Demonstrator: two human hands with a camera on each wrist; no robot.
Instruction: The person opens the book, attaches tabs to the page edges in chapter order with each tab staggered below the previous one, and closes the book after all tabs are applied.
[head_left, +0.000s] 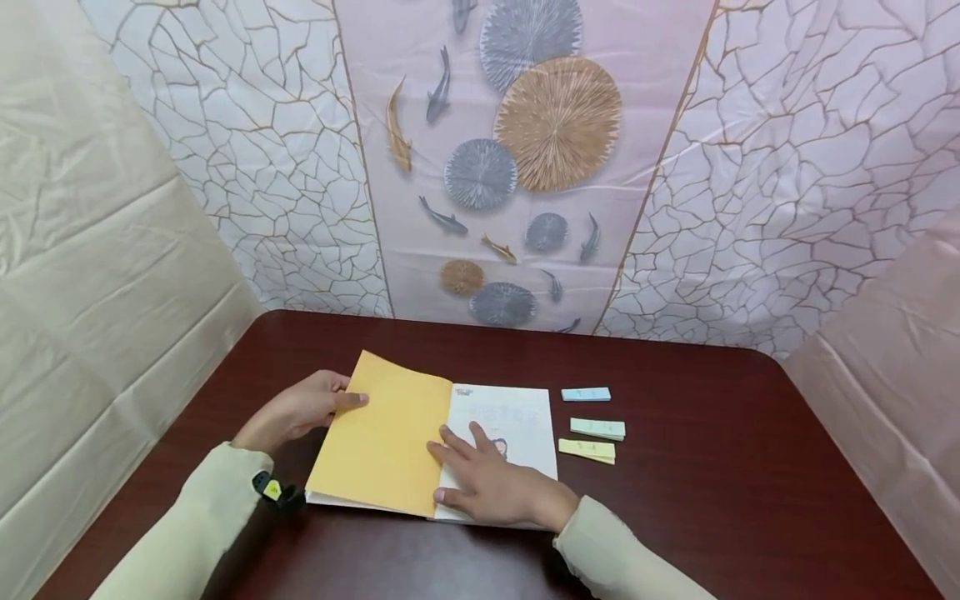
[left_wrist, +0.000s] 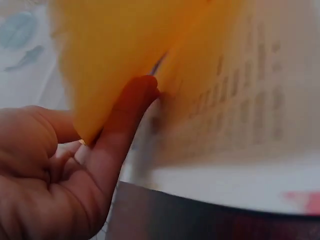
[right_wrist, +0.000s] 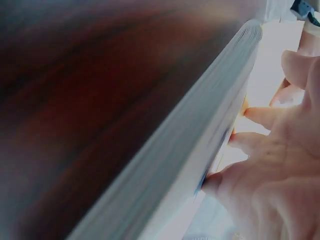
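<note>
An open book (head_left: pixel 528 412) lies on the dark table, with a yellow page (head_left: pixel 386 437) on its left side and a white title page on its right. My left hand (head_left: pixel 300 410) pinches the yellow page at its outer edge, thumb on top. In the left wrist view, this yellow page (left_wrist: pixel 110 50) stands lifted from a printed page (left_wrist: pixel 235 115). My right hand (head_left: pixel 491 479) rests with spread fingers on the white page near the fold, hiding part of its small printed figure. The thick stack of page edges (right_wrist: pixel 200 125) shows beside the right hand in the right wrist view.
Right of the book lie blue sticky tabs (head_left: pixel 586 394), green sticky tabs (head_left: pixel 597 428) and yellow sticky tabs (head_left: pixel 587 450), one above another. Patterned cloth (head_left: pixel 480 250) hangs behind the table (head_left: pixel 712 467), with plain cloth at both sides.
</note>
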